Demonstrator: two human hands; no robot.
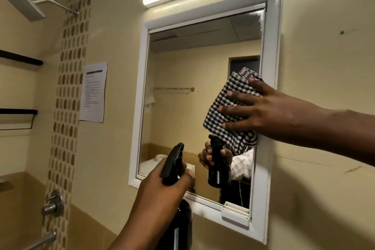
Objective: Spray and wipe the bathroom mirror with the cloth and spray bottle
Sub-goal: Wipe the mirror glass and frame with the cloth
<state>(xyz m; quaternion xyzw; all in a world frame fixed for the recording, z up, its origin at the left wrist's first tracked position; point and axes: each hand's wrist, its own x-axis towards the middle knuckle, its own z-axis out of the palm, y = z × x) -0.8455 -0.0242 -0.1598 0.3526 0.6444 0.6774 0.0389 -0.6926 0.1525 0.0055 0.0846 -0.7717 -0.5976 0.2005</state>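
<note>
woven checked cloth (231, 111); glossy mirror (194, 95); dark glossy bottle (178, 225)

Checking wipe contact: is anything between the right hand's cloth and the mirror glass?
Nothing visible. The right hand presses the checked cloth flat against the mirror at its right edge. The spray bottle in the left hand sits lower, clear of it.

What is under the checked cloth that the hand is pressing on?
The checked cloth lies flat against the mirror glass near its right frame, with the right hand spread over it. The glass it covers is hidden.
</note>
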